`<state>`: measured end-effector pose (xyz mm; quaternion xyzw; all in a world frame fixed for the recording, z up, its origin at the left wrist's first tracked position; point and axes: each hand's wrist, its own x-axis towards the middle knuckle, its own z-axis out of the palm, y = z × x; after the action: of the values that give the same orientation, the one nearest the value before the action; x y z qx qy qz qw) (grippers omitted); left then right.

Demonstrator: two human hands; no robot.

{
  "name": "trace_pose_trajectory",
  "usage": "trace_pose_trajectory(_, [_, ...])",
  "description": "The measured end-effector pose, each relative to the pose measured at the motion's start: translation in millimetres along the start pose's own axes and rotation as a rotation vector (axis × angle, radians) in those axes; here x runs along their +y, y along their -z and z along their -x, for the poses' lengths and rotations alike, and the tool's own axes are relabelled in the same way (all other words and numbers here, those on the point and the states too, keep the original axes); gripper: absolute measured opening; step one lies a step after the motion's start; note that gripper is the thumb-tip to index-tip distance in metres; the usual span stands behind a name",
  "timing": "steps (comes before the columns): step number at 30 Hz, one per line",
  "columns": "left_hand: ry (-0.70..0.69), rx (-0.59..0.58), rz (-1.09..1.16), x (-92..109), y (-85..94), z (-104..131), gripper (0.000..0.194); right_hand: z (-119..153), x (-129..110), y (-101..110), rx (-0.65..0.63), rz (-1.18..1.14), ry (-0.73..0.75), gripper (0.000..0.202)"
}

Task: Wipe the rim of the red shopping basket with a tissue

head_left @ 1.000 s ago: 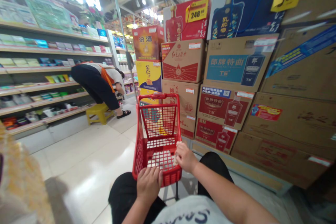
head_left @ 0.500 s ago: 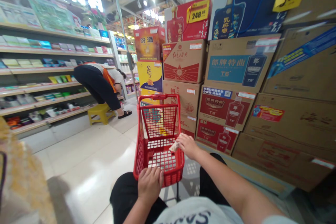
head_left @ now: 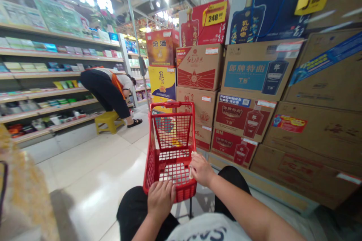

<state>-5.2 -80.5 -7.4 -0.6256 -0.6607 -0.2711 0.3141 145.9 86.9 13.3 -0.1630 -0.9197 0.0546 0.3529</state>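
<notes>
A red plastic shopping cart basket (head_left: pixel 172 150) with grid walls stands between my knees. Over its near rim, my left hand (head_left: pixel 161 199) is closed, its fingers curled round the edge. My right hand (head_left: pixel 201 168) is at the basket's right rim, closed on a pale crumpled cloth (head_left: pixel 193 171) that lies against that rim. Much of the cloth is hidden under my fingers. Through the grid of the basket I see the floor below.
Stacked liquor cartons (head_left: pixel 243 113) rise close on the right. At the left run shelves (head_left: pixel 62 60) of small packaged goods. A person (head_left: pixel 109 86) bends by a yellow stool (head_left: pixel 109 122) ahead. Something yellow and white (head_left: pixel 25 192) is blurred at the near left. Pale tiles (head_left: pixel 98 173) cover the floor.
My right hand has moved down along the right rim towards me, bringing the cloth from over the basket's inside onto the rim. My left hand stays on the near rim.
</notes>
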Motion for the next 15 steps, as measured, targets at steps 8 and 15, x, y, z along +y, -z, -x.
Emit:
trace_pose_trajectory(8, [-0.008, 0.012, -0.006, -2.6, 3.6, 0.9, 0.021, 4.6, -4.0, -3.5, 0.034, -0.038, -0.013, 0.014])
trace_pose_trajectory(15, [-0.020, -0.006, -0.001, -12.2, 4.6, 8.5, 0.019, 6.8, -15.3, -2.9, 0.024, -0.022, -0.017, 0.010])
